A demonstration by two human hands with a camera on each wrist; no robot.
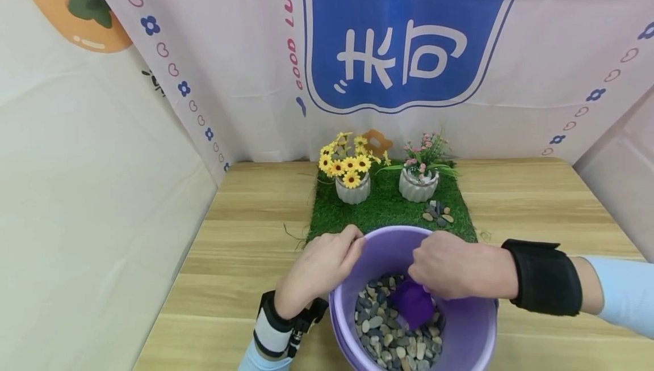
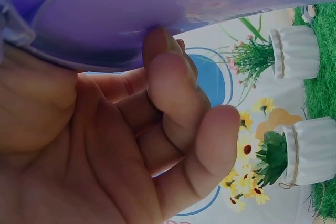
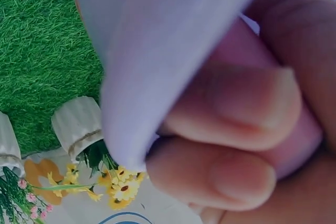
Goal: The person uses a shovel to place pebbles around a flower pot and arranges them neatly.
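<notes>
A purple bucket [image 1: 467,325] stands at the front of the table, with grey and tan pebbles [image 1: 375,325] covering its bottom. My left hand [image 1: 324,263] grips the bucket's left rim; in the left wrist view its curled fingers [image 2: 176,82] lie against the purple wall. Inside the bucket, the dark purple scoop [image 1: 413,304] rests its blade on the pebbles. My right hand [image 1: 460,266] reaches over the right side and holds the scoop. In the right wrist view its fingers wrap round the handle [image 3: 296,148], behind the blurred bucket rim.
Behind the bucket lies a green turf mat [image 1: 378,212] on the wooden table [image 1: 245,235]. It bears a white pot of yellow flowers [image 1: 352,189], a white pot of pink flowers [image 1: 419,186] and a small pebble cluster [image 1: 437,213]. Printed cloth [image 1: 245,76] hangs behind.
</notes>
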